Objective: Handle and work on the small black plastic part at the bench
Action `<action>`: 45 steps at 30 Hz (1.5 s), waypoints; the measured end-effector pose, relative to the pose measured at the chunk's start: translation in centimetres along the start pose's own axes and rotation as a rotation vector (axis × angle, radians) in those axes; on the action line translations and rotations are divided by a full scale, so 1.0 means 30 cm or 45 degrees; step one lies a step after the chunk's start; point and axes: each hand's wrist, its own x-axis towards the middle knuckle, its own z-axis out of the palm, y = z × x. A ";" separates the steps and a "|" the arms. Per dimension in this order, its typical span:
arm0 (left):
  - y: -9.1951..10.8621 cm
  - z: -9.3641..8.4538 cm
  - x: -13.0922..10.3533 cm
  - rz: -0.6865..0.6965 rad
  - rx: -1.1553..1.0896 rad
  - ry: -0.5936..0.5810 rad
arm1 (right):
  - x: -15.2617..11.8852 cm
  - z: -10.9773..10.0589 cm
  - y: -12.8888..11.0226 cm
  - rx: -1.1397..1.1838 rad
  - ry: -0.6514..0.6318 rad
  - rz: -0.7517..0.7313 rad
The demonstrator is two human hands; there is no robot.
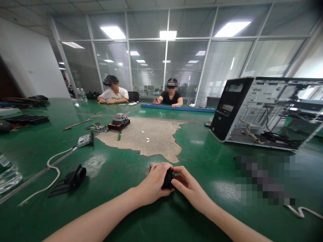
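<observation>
Grasping the part (pixel 167 180) at the patch's (pixel 161 137) near side, the left hand (pixel 156 180) is covering its left; the right hand (pixel 188 184) is pinching its right edge. Long axis is hiding.

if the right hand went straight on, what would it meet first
The right hand would probably first meet the small, black, boxy, plastic-looking object in the left hand; right fingertips seem to touch it, depth unclear.
</observation>
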 end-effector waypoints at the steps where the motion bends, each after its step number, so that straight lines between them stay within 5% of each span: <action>1: -0.001 0.001 0.000 0.000 0.000 0.002 | -0.002 -0.001 -0.002 0.006 -0.017 -0.006; 45: 0.005 -0.004 -0.001 0.052 0.058 -0.012 | 0.001 -0.008 0.004 0.060 -0.042 0.012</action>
